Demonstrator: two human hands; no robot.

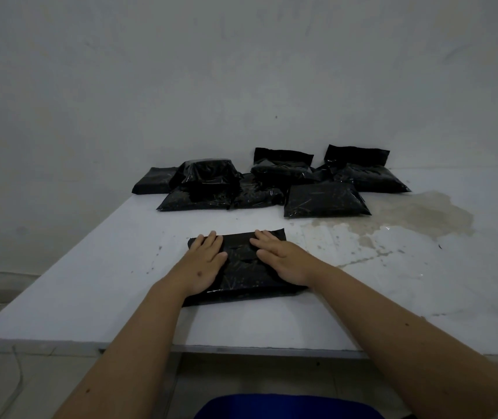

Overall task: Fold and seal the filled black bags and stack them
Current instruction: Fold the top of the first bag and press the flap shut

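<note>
A filled black bag [243, 267] is pressed flat on the white table [90, 282] beneath the left hand [204, 263] and right hand [284, 260], fingers straight and laid side by side, while other black bags [272, 182] are heaped well beyond the fingertips.

Both forearms entered from the lower edge of the view and extended forward, converging slightly toward the centre. Both were bare from elbow to wrist. The left hand [205, 261] lay palm down with the fingers straight and close together, pointing away from the body, and the thumb angled inward toward the other hand. The right hand [284, 259] lay palm down in the same manner, fingers straight and spread a little, angled slightly to the left. Neither hand was curled into a grip; both were flat and pressed downward on the same black bag [243, 275]. The two hands lay side by side, near each other but apart.
</note>
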